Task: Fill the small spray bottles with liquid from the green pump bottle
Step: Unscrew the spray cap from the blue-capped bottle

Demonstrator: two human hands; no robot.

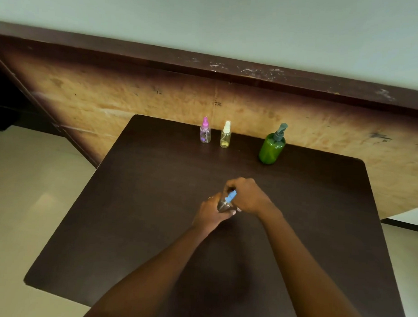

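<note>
The right hand has its fingers curled down round the blue cap of a small clear bottle, clamping it from above. The left hand grips the bottle's body from the left, with its fingers wrapped round the underside. The bottle tilts with its cap up and to the right, over the middle of the dark table. Whether its base touches the top cannot be told. Both bare forearms reach in from the near edge.

Three more bottles stand near the table's far edge, well apart from the hands. A pink bottle is on the left and a yellow bottle stands just beside it. The green bottle, with a grey pump, is further right.

The pink bottle carries purple print, too small to read. Behind the table a scuffed brown board bears small dark scribbles that cannot be read. A dark rail tops the board, with a pale wall above it. Beige floor shows on the left.
</note>
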